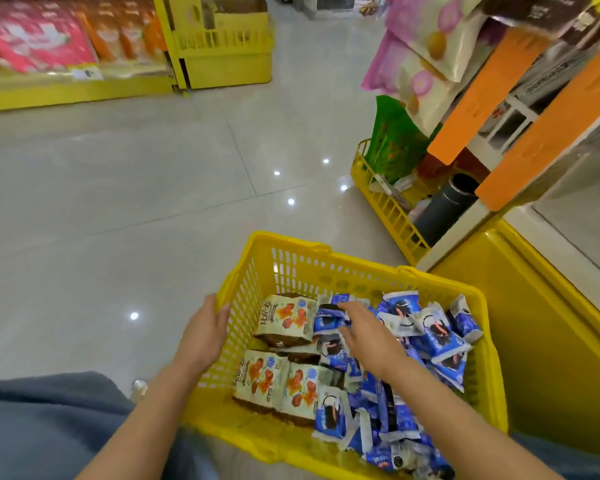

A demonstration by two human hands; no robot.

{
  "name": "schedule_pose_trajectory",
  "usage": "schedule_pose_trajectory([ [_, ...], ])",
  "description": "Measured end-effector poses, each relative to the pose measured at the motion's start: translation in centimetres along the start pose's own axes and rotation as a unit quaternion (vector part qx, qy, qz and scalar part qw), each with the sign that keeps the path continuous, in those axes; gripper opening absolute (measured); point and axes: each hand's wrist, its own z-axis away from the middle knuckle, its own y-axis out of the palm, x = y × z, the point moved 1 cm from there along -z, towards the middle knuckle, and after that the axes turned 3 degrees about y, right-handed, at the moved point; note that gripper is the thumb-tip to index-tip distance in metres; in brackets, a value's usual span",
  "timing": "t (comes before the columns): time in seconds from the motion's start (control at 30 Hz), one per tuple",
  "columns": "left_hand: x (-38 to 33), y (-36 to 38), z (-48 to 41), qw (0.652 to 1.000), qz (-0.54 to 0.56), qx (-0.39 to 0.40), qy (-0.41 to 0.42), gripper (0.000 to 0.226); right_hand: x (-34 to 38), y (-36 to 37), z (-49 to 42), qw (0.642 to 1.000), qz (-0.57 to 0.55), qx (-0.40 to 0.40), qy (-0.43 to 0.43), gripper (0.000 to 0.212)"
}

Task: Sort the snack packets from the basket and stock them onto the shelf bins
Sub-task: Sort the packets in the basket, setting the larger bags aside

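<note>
Head view: left hand (203, 336) grips basket (361, 268), right hand (368, 336) spread over blue packets (437, 341), lettering unreadable.

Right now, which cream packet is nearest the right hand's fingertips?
The far cream packet, lying alone; the other two sit side by side nearer the person.

perforated plastic basket (246, 296) (glossy yellow), shiny foil packets (437, 337), polished floor tiles (118, 202).
</note>
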Motion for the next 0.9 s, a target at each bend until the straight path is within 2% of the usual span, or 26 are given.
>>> schedule_pose_trajectory([
  [0.17, 0.8, 0.6, -0.8, 0.999, 0.036, -0.03, 0.007, 0.02, -1.5, 1.8, -6.6, 0.995, 0.054, 0.054, 0.058, 0.05],
  [0.23, 1.2, 0.7, -1.1, 0.999, 0.042, -0.028, 0.01, 0.019, -2.0, 2.9, -8.3, 0.987, 0.125, 0.079, 0.056, 0.056],
  [0.33, 1.5, 0.8, -1.1, 0.998, 0.052, -0.03, 0.02, 0.02, -2.7, 4.3, -9.6, 0.958, 0.262, 0.109, 0.047, 0.076],
  [0.4, 1.5, 0.9, -1.0, 0.998, 0.053, -0.03, 0.024, 0.022, -3.0, 4.9, -10.1, 0.942, 0.312, 0.113, 0.046, 0.083],
  [0.5, 1.5, 0.9, -1.0, 0.998, 0.052, -0.031, 0.027, 0.023, -3.3, 5.5, -10.5, 0.935, 0.337, 0.101, 0.037, 0.071],
  [0.63, 1.3, 0.7, -0.8, 0.998, 0.051, -0.032, 0.033, 0.023, -2.8, 5.3, -10.2, 0.95, 0.289, 0.112, 0.027, 0.048],
  [0.8, 1.3, 0.8, -0.9, 0.998, 0.046, -0.037, 0.039, 0.026, -0.2, 3.9, -6.7, 0.994, 0.079, 0.076, 0.016, 0.047],
  [0.9, 1.3, 0.7, -0.8, 0.997, 0.045, -0.038, 0.04, 0.025, 1.4, 4.0, -2.6, 0.995, 0.017, 0.086, -0.052, 0.049],
])
